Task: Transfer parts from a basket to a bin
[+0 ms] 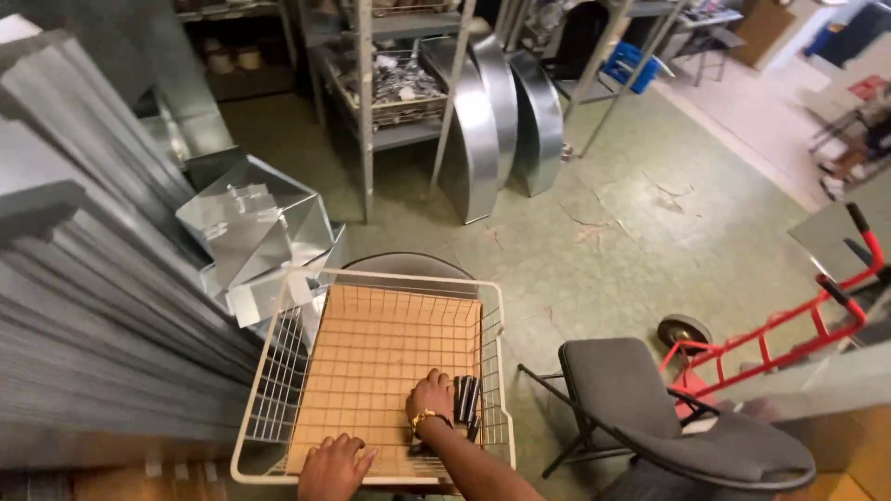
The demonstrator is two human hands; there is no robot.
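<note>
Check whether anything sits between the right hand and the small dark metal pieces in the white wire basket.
Nothing visible does. The right hand already rests against the small dark metal pieces on the brown cardboard liner of the white wire basket. The left hand lies at the basket's near rim.

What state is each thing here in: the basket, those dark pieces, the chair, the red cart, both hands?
Wire basket: upright, cardboard-lined, nearly empty.
Dark pieces: stacked in the basket's right corner.
Right hand: inside the basket, resting against the dark pieces.
Left hand: on the basket's near rim, holding nothing.
Folding chair: unfolded, unoccupied.
Red hand truck: tipped over on the floor.
Curved metal sheets: standing, leaning on the shelving.
</note>
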